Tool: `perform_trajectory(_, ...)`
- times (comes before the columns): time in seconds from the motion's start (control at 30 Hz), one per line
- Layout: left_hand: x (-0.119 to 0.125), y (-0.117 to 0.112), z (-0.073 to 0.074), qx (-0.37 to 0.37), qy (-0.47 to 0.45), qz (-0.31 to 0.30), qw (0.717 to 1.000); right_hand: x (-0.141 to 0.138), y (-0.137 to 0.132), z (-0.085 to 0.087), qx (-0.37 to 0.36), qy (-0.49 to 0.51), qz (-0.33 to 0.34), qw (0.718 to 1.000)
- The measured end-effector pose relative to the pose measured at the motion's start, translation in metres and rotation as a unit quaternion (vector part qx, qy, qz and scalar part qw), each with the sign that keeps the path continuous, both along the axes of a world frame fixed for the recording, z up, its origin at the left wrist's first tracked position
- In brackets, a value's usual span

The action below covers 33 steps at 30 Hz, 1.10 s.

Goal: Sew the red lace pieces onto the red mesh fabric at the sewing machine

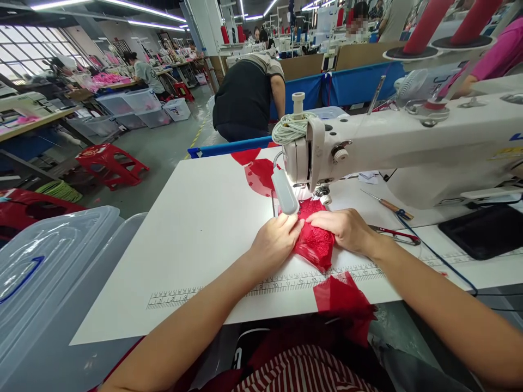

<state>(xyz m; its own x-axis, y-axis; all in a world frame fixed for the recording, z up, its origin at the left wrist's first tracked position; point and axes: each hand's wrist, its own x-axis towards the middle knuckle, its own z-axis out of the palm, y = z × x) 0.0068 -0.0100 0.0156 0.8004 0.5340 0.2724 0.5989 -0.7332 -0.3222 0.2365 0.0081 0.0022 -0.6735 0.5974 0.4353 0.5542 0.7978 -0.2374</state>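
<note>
A piece of red lace fabric [314,239] lies under the presser foot area of a white sewing machine [368,136]. My left hand [277,239] grips its left edge, fingers bent close to the machine's small lamp [285,191]. On the other side, my right hand [347,230] holds the fabric with thumb and fingers pressed together on it. The needle tip is hidden behind the lamp and fabric. Sheer red cut pieces [261,177] lie behind the lamp. More red fabric [343,299] hangs over the table's front edge, below my hands.
Right of my hand lie red-handled scissors [396,235], a wooden-handled awl [390,207] and a black phone-like slab [484,231]. A printed ruler [180,296] runs along the white table [163,239]. Clear plastic bins [49,294] stand left. A person [249,98] bends over behind the table.
</note>
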Motion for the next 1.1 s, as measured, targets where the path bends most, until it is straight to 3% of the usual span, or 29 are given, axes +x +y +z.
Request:
perform_trajectory(0.33,-0.001,0.001,-0.009,0.042,-0.013,-0.005,0.999,-0.002,-0.001,-0.002,0.019,-0.043,-0.045,0.998)
perform_trajectory(1.1,-0.002,-0.001,0.005,0.014,0.017,0.042,0.999,-0.003,0.004,0.001,-0.009,-0.068,-0.077,0.995)
